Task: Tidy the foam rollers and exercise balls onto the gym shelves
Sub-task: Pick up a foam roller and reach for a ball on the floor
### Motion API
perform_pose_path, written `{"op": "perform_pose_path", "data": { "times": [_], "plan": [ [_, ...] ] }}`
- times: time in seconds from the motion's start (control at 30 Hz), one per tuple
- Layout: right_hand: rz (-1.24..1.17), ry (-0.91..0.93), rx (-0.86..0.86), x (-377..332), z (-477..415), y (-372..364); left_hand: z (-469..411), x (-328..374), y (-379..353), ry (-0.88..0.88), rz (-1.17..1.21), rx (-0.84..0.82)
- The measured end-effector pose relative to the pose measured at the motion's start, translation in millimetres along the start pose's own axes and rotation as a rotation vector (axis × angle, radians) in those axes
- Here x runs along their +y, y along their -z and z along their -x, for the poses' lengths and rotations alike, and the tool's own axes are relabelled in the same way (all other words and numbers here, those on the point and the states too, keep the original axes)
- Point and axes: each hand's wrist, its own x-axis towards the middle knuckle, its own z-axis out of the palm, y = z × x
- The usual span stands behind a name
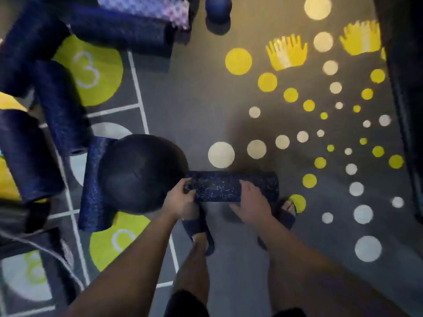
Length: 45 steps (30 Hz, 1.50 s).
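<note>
A short black foam roller with blue speckles lies crosswise in front of my feet. My left hand grips its left end. My right hand rests over its right half with the fingers spread. A large black exercise ball sits just left of the roller, touching it. Several long dark blue rollers lie scattered on the floor at the left, one under the ball. A purple textured roller and a small dark ball lie at the top.
The grey floor carries yellow and white dots, yellow hand prints and numbered circles. A dark upright structure runs down the right edge. My feet in dark sandals stand below the roller. A cable crosses the lower left.
</note>
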Motion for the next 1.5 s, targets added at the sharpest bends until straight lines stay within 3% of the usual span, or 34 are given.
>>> {"op": "perform_pose_path", "data": {
  "times": [0.1, 0.27, 0.4, 0.5, 0.63, 0.77, 0.9, 1.03, 1.2, 1.33, 1.5],
  "plan": [
    [0.249, 0.062, -0.043, 23, -79, -51, -65, -45, -49, 0.055, 0.052, -0.026],
    [0.5, 0.152, -0.157, 82, -190, -130, -136, -103, -136, 0.233, 0.41, 0.083],
    [0.598, 0.252, 0.003, 119, -235, -167, -160, -114, -184, 0.219, 0.49, 0.086],
    [0.58, 0.301, 0.074, 135, -227, -173, -153, -106, -206, 0.286, 0.425, -0.016],
    [0.177, -0.1, 0.06, 187, -172, -124, -122, -60, -229, 0.368, 0.134, -0.097],
    [-0.573, -0.592, 0.125, 246, -121, -58, -98, 43, -254, 0.156, -0.172, -0.243],
    [-1.385, -0.799, 0.364, 308, -93, -9, -67, 159, -318, 0.005, -0.208, -0.429],
    [-1.658, -0.908, 0.568, 374, -62, 34, -42, 229, -393, -0.076, -0.245, -0.491],
    [-1.582, -1.084, 0.631, 461, -16, 35, 6, 262, -463, -0.147, -0.275, -0.525],
    [-1.242, -1.093, 0.364, 498, 22, 23, 46, 258, -472, -0.152, -0.437, -0.535],
    [-1.022, -0.897, 0.307, 465, 45, 13, 47, 248, -444, -0.14, -0.424, -0.506]
  ]
}}
